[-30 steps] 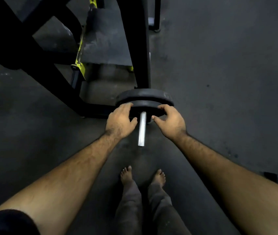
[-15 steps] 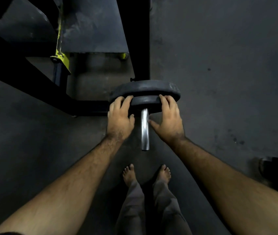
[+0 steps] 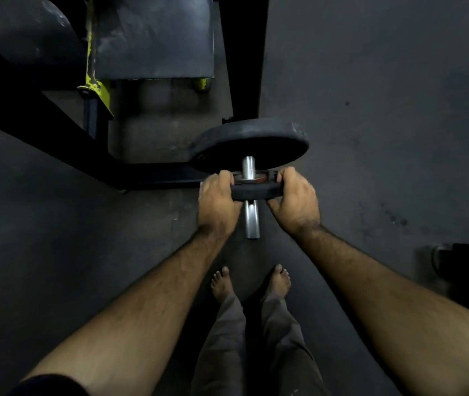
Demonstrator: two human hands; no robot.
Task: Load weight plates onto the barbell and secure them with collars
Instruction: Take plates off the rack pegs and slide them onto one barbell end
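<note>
Small plate pulled back along the bar
Both hands, left hand (image 3: 218,202) and right hand (image 3: 294,200), grip the small plate (image 3: 256,191), now apart from the big plate (image 3: 252,144) at 12 o'clock; not yet seated.

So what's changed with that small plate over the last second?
Both hands, left hand and right hand, have gripped the small plate by its edges and drawn it back along the bar sleeve, away from the large plate; bare sleeve now shows between them. The large plate has stayed on the sleeve.

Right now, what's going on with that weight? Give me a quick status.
Left hand and right hand both grip the small plate, on the barbell sleeve, a gap short of the big plate. Sleeve clear. No collar seen.
</note>
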